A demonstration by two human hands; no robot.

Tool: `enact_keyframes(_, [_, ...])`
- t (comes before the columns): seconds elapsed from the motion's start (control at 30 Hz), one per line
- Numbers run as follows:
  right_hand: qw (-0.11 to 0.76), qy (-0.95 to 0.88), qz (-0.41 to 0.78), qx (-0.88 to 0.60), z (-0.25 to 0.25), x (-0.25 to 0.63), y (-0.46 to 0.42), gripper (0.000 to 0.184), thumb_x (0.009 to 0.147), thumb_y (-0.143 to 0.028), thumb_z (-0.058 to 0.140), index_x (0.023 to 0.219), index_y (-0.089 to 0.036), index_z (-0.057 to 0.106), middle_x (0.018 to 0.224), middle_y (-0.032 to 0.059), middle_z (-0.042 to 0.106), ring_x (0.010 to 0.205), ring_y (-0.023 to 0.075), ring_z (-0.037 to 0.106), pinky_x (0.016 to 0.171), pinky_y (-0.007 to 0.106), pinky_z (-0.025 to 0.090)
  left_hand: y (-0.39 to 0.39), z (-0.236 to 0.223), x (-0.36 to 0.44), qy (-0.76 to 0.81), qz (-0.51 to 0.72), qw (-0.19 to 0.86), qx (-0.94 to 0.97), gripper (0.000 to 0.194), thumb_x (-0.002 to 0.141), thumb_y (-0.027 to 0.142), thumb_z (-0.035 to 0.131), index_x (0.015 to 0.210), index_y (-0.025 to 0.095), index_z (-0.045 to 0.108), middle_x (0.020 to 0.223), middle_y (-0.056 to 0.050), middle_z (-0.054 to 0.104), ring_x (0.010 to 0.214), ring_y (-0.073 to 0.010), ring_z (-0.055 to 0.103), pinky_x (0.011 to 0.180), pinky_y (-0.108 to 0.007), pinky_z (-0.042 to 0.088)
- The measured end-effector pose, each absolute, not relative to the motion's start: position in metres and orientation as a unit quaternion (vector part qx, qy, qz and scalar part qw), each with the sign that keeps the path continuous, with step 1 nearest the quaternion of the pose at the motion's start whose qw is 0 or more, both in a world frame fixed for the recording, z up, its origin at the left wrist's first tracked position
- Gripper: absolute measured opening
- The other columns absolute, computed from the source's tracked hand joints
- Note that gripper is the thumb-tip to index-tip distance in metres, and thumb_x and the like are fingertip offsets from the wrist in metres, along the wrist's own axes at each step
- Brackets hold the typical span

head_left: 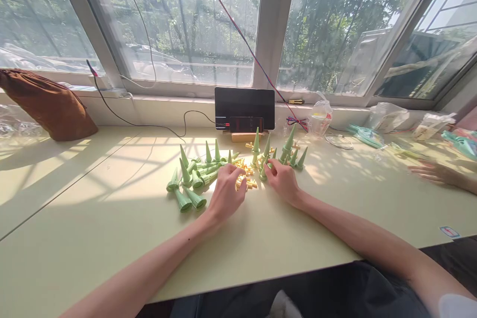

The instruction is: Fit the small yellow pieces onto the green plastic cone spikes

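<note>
My left hand point(228, 193) reaches over a pile of small yellow plastic pieces point(249, 185), its fingers curled together. Whatever those fingers may hold is hidden. My right hand point(283, 182) is closed at the fingertips on a small green cone point(263, 175), partly covered by the fingers. Behind that hand stand several upright green cones point(288, 143), some with yellow pieces sticking out near them. To the left of my left hand lies a loose group of green cones point(183, 200), some upright and others on their sides with hollow ends showing.
A dark tablet point(244, 99) with a phone point(246, 124) before it leans at the table's back. A brown drawstring bag point(55, 104) stands far left. Plastic bags and a cup point(321, 117) line the back right. Another person's hand point(434, 171) rests at right. Cables point(149, 125) cross behind.
</note>
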State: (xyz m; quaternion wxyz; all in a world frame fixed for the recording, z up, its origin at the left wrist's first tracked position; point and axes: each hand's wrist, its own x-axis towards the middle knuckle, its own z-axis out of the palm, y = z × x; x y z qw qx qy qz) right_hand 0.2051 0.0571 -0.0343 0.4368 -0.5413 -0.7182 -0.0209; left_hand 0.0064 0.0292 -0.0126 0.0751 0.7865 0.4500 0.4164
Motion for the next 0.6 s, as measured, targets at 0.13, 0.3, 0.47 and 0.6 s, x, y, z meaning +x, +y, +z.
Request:
enact_keyframes(0.13, [0.443,-0.717,-0.024,-0.537,-0.037,0.205,0.058,0.026,0.093,-0.033,0.049,0.101,-0.014,0.064,0.052,-0.0037,0.054,0.045,0.0112,0.047,0.051,0.022,0.036,0.035,-0.013,0.002,0.497,0.436,0.022,0.750,0.027,0.086,0.020,0.056,0.112,0.020,0.061,0.114,-0.013,0.047,0.115,-0.0318,0.042,0.093,-0.050,0.044])
enact_keyframes(0.3, [0.471,-0.708,-0.006,-0.527,-0.033,0.202,0.055,0.028,0.093,-0.033,0.050,0.114,-0.016,0.056,0.054,-0.0060,0.054,0.046,0.0112,0.049,0.053,0.022,0.038,0.041,-0.019,0.000,0.520,0.399,0.029,0.755,0.037,0.089,0.026,0.053,0.126,0.021,0.057,0.131,-0.017,0.039,0.132,-0.0366,0.028,0.102,-0.057,0.038])
enact_keyframes(0.47, [0.520,-0.700,-0.005,-0.489,-0.028,0.199,0.047,0.030,0.092,-0.030,0.050,0.120,-0.019,0.047,0.059,-0.0068,0.055,0.045,0.0097,0.046,0.049,0.021,0.036,0.048,-0.029,-0.002,0.528,0.355,0.058,0.769,0.047,0.090,0.034,0.052,0.135,0.022,0.050,0.139,-0.017,0.040,0.140,-0.0409,0.018,0.103,-0.063,0.033])
enact_keyframes(0.6, [0.492,-0.764,-0.010,-0.417,-0.033,0.196,0.043,0.016,0.094,-0.027,0.047,0.104,-0.019,0.056,0.062,-0.0036,0.059,0.042,0.0079,0.043,0.047,0.021,0.035,0.050,-0.033,-0.004,0.532,0.338,0.072,0.773,0.050,0.091,0.037,0.051,0.136,0.018,0.048,0.140,-0.019,0.041,0.139,-0.0411,0.021,0.103,-0.062,0.033])
